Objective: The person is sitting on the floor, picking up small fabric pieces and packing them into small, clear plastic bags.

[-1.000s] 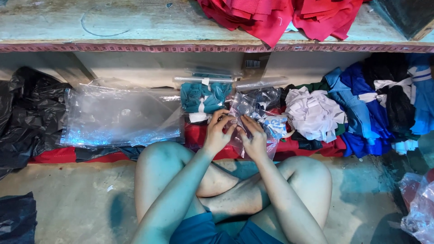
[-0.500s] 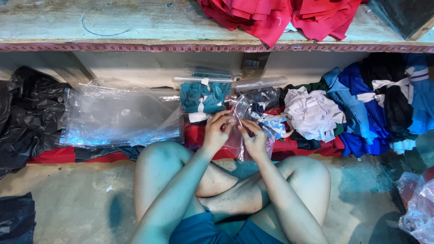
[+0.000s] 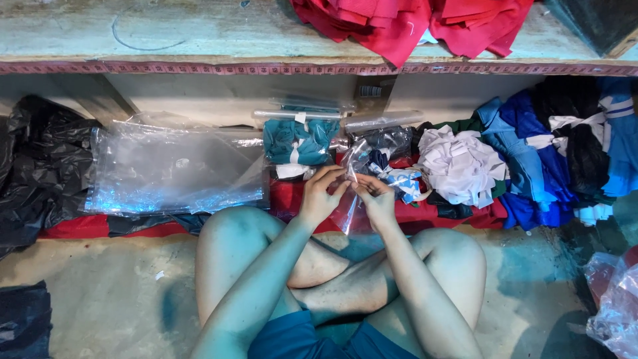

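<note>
Both your hands meet at frame centre: left hand [image 3: 319,197] and right hand [image 3: 376,199] now pinch the small clear bag [image 3: 352,199] at its top edge, fingers clenched on plastic. A second ago they gripped lower; the bag has risen and hangs over the red cloth [image 3: 292,196].

Two supporting surfaces appear. The counter [image 3: 199,30], a worn pale plank with a pink measuring tape [image 3: 199,68] along its front edge, spans the top; red cloth [image 3: 412,23] is heaped on it at 12 to 1 o'clock. The concrete floor [image 3: 100,286] fills the lower half. Directly on the floor: black plastic bags [image 3: 40,166] at 9 o'clock; a stack of clear plastic bags [image 3: 173,169] at 10 o'clock; a red sheet [image 3: 292,196] near centre, bearing folded teal garments [image 3: 296,143]; white cloth [image 3: 458,166] and blue garments [image 3: 531,159] at 2 to 3 o'clock; a crumpled clear bag [image 3: 615,306] at 4 o'clock.
</note>
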